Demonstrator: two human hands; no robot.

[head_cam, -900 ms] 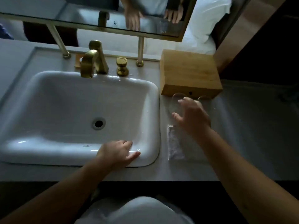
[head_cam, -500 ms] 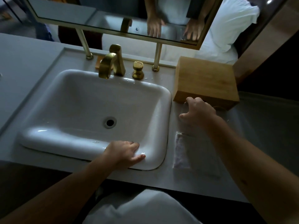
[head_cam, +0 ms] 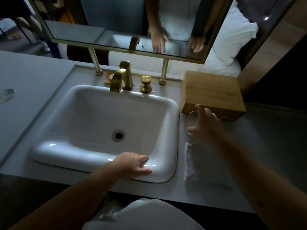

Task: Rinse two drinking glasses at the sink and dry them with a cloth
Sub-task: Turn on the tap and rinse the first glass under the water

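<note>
Left hand (head_cam: 132, 165) laid flat on the near rim of the white sink (head_cam: 166, 113), fingers spread and loose, gripping nothing. Right hand (head_cam: 206, 123) reached out over the grey counter (head_cam: 265, 146) to the right of the basin, fingers splayed open around the nearer of two clear drinking glasses (head_cam: 191, 120); thumb low beside the glass wall, but actual contact too dim to tell, so no firm hold seen. Second glass (head_cam: 230, 123) just beside the first, on its right, both standing close against the front of a wooden box (head_cam: 211, 92). Pale cloth (head_cam: 196, 163) spread flat on the counter between the glasses and the near edge, partly under the right forearm. Brass tap (head_cam: 120, 79) behind the basin, dry spout, droplets on the rim near it.
</note>
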